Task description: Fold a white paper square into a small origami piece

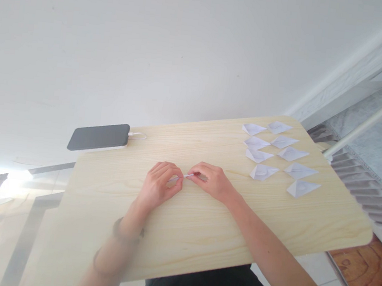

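Over the middle of the light wooden table, my left hand and my right hand pinch a small piece of white folded paper between them. The paper is seen nearly edge-on, and my fingers hide most of it. Thumb and forefinger of each hand are closed on it, with the fingertips almost meeting. To the right of my hands lie several folded white paper pieces, kite-shaped and pointed, in two rough columns.
A dark-screened phone or power bank with a white cable sits at the table's far left edge. A white wall rises behind the table. A pale pole slants beside the right edge.
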Demonstrator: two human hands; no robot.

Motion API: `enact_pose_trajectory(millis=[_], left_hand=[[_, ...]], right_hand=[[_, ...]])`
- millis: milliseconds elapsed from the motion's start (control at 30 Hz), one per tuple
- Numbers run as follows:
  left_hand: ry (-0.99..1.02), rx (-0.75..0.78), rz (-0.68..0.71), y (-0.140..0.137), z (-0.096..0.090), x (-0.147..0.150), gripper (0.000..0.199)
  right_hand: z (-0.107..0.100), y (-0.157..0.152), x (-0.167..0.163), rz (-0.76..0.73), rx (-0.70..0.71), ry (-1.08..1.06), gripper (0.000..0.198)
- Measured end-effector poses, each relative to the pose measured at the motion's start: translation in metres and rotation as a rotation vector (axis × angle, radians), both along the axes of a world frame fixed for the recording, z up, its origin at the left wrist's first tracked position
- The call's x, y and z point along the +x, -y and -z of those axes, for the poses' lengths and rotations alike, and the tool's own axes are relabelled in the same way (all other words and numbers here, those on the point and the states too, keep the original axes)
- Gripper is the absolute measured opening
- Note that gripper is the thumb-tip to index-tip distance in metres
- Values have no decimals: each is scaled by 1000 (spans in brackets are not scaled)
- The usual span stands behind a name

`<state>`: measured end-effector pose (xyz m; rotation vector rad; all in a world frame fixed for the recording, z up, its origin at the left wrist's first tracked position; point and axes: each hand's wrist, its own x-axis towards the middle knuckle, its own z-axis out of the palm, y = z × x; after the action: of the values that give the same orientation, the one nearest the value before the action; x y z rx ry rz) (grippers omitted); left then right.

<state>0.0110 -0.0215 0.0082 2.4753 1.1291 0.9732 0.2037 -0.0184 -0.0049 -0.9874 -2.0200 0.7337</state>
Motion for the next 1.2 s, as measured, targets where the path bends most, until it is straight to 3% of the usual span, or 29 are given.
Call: enact_pose_trajectory(millis=[1200], left_hand=[[-6, -4, 28, 0, 0, 1, 6]], right_hand=[[-1, 0, 2, -65, 42, 77, 13]])
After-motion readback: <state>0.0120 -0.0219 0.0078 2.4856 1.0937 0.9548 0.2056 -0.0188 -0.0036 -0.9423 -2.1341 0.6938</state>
